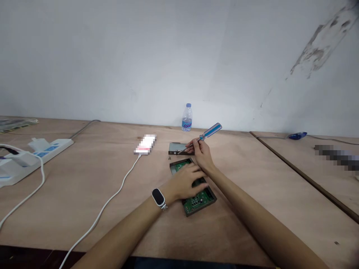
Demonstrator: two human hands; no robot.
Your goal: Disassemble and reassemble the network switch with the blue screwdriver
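My left hand (186,182) lies flat on the green circuit board (196,198), fingers spread loosely across it, pressing it to the wooden table (252,209). My right hand (201,154), just beyond, pinches a blue-handled screwdriver (206,134) between thumb and fingertips, its tip slanting down toward the grey metal cover (177,148) just beyond my fingers. A water bottle (187,117) stands farther off by the wall.
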